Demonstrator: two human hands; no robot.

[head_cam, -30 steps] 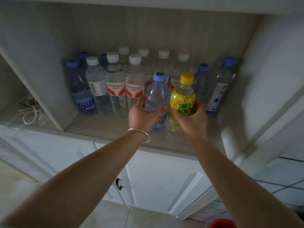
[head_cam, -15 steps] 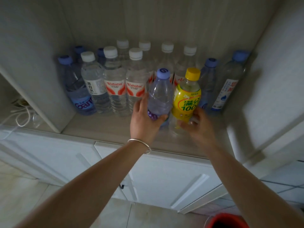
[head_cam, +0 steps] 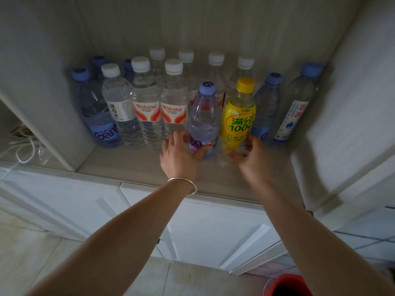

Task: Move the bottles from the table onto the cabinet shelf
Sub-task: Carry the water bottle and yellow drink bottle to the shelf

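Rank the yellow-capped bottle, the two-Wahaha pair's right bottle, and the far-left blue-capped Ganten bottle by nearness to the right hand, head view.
1. Yellow-capped bottle, at the right hand.
2. Right Wahaha bottle, left of centre.
3. Ganten bottle, far left.

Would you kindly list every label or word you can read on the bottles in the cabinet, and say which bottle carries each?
"Wahaha": red label of the white-capped bottle, and again on its right neighbour.
"满分 100": yellow bottle.
"凉白水": white label on the clear bottle.
"Gan...", cut off: blue-labelled bottle at far left.
The far-right bottle's label is too blurred to read, as is all small print.
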